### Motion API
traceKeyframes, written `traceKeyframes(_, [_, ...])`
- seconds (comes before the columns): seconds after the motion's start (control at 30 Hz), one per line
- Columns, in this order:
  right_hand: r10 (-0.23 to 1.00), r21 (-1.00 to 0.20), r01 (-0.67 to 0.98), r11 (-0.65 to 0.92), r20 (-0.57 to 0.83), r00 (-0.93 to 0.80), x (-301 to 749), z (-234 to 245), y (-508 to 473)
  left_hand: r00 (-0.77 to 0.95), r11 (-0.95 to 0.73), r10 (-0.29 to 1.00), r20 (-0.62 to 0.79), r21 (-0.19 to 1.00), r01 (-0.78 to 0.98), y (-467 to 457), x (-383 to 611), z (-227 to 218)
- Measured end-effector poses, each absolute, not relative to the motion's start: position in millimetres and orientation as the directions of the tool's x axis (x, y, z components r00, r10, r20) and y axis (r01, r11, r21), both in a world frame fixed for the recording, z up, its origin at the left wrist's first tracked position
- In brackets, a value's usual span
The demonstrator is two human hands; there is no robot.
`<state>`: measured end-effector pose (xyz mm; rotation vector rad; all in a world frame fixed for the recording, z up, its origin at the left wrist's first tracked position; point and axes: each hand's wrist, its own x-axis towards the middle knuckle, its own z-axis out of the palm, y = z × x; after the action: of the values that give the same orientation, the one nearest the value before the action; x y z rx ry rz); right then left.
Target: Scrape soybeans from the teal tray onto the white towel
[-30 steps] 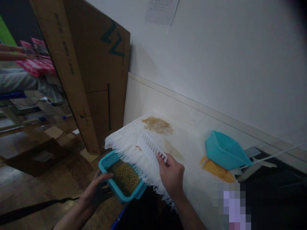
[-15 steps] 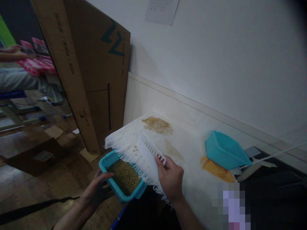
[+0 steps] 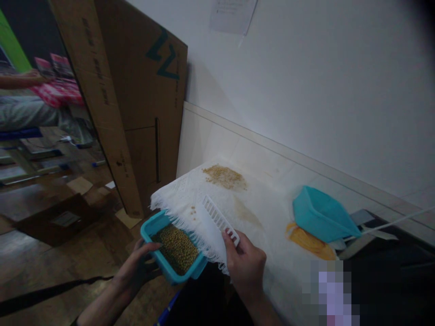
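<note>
My left hand [image 3: 141, 262] grips the near left side of a blue plastic basin [image 3: 169, 273], thumb over its rim. Inside lie many soybeans [image 3: 178, 246]. The basin is held below the fringed edge of a white cloth [image 3: 180, 199] on the table. My right hand [image 3: 246, 262] is closed around the end of a white plastic slotted scraper [image 3: 215, 222], which rests on or just above the cloth near that edge. A few loose beans [image 3: 193, 212] lie left of it. Farther back is a spread pile of beans [image 3: 224, 175]. Some of my left fingers are hidden under the basin.
A second blue basin [image 3: 322, 213] stands at the right on the table beside an orange-yellow cloth [image 3: 311, 242]. A tall cardboard box [image 3: 146, 90] rises at the left, with flattened cardboard [image 3: 50, 222] on the floor. Another person's arm [image 3: 20, 81] shows far left.
My right hand and the scraper have shifted slightly right and down. My left hand and the basin stay nearly in place. The view has turned a little.
</note>
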<state>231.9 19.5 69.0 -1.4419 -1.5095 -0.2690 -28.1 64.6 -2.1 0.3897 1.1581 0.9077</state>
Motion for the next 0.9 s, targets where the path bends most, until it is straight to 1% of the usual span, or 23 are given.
traceKeyframes(0.27, [0.598, -0.396, 0.841, 0.368, 0.794, 0.112, 225.0, 73.4, 25.9, 0.111, 0.601, 0.781, -0.614, 0.692, -0.401, 64.5, -29.9, -3.3])
traceKeyframes(0.43, [0.588, -0.373, 0.85, 0.373, 0.803, 0.094, 223.3, 73.0, 26.7, 0.126, 0.602, 0.78, -0.612, 0.682, -0.415, 65.0, -30.0, -3.0])
traceKeyframes(0.67, [0.6, -0.437, 0.84, 0.323, 0.78, 0.175, 224.3, 74.8, 31.0, 0.107, 0.588, 0.79, -0.604, 0.696, -0.411, 63.4, -29.5, -0.9])
traceKeyframes(0.9, [0.629, -0.448, 0.835, 0.32, 0.759, 0.166, 217.5, 72.7, 41.4, 0.105, 0.593, 0.784, -0.612, 0.689, -0.417, 63.4, -27.4, 2.1])
